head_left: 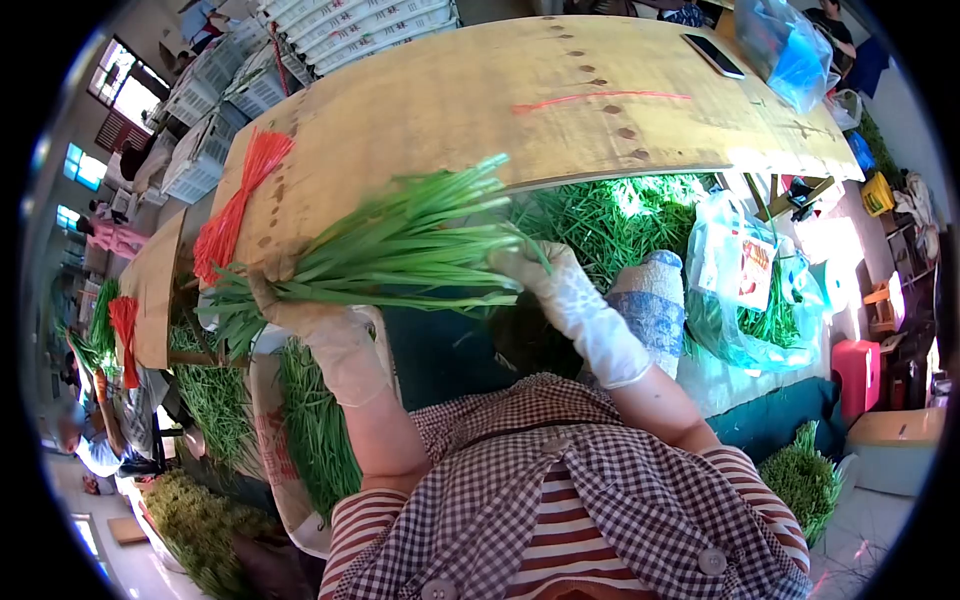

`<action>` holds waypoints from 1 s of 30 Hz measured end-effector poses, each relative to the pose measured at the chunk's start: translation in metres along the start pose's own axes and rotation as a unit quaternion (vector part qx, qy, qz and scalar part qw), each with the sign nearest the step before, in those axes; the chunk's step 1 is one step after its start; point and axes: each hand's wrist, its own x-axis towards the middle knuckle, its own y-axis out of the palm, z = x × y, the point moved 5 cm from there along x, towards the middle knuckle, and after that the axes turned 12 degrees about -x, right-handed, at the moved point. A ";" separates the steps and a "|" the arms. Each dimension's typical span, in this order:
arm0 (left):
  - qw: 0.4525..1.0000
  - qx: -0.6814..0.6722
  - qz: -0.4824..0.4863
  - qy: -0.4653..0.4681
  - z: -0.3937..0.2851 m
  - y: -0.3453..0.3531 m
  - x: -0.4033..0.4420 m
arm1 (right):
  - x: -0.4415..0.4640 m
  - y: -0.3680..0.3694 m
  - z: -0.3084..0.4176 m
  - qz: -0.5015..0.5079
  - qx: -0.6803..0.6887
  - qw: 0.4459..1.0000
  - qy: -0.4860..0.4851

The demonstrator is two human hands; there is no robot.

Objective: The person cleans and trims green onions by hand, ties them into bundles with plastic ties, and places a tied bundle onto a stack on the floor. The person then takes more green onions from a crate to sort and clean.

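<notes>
A loose bunch of green chives (pixel 400 245), its pale cut ends pointing right, is held up over the near edge of the wooden table. My left hand (pixel 290 295), in a pale glove, is wrapped round the leafy end. At the right, my gloved right hand (pixel 530 268) has its fingers closed by the stalk ends, with a thin green stalk curling over them. Just beyond my left hand, a bundle of red ties (pixel 240 200) lies on the tabletop. A single red strip (pixel 600 99) is stretched out farther back.
The wooden table (pixel 420 110) carries a phone (pixel 712 56) and a blue plastic bag (pixel 785 50). Loose greens (pixel 620 215) lie below its edge, and a sack of greens (pixel 318 430) stands at left. White crates (pixel 360 30) are stacked behind. Another person (pixel 95 445) works at far left.
</notes>
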 end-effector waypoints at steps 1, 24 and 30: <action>1.000 -0.009 -0.003 -0.002 0.005 0.003 -0.002 | 0.001 0.003 0.002 -0.011 0.017 1.000 0.004; 0.994 -0.083 0.006 -0.064 0.023 0.028 -0.010 | -0.011 0.025 -0.015 0.131 -0.148 0.978 -0.061; 0.998 -0.040 -0.045 -0.004 0.020 0.027 -0.008 | -0.024 0.027 -0.001 0.040 -0.176 0.972 -0.152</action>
